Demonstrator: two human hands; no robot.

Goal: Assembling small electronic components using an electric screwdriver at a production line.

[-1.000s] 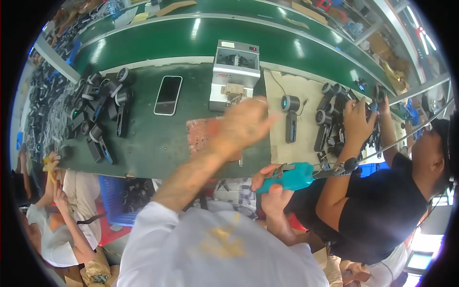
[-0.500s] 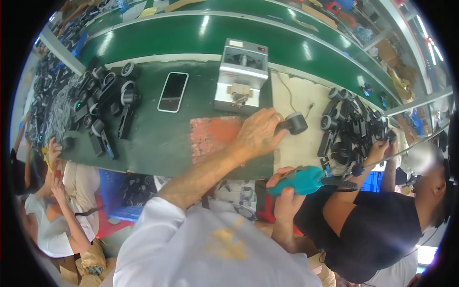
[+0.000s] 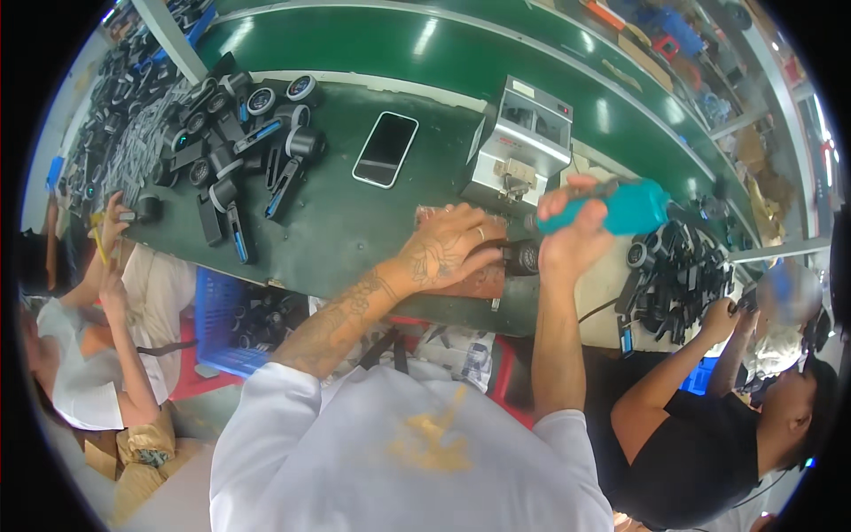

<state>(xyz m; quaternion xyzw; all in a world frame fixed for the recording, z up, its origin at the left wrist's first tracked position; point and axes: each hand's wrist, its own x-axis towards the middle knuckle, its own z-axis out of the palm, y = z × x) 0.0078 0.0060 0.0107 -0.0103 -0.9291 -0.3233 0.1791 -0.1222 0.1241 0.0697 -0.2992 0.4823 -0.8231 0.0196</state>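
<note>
My left hand (image 3: 454,253) is closed over a black device with a round head (image 3: 525,258), pressing it down on the worn red mat (image 3: 486,285). Its handle is mostly hidden under my fingers. Just right of it, my right hand (image 3: 576,232) grips a teal electric screwdriver (image 3: 636,209), held sideways above the table. The screwdriver's tip end points left, near the round head; whether it touches cannot be made out. Behind both hands stands a silver bench machine (image 3: 519,146).
A white-edged phone (image 3: 386,149) lies left of the machine. Black devices of the same sort are heaped at left (image 3: 232,160) and right (image 3: 678,279). A blue crate (image 3: 232,306) stands below the table edge. Co-workers sit on both sides, the right one in a black shirt (image 3: 709,434).
My left hand has brought the device from the pale sheet onto the red mat. My right hand has raised the screwdriver from the table's front edge to beside it. The view has shifted.
</note>
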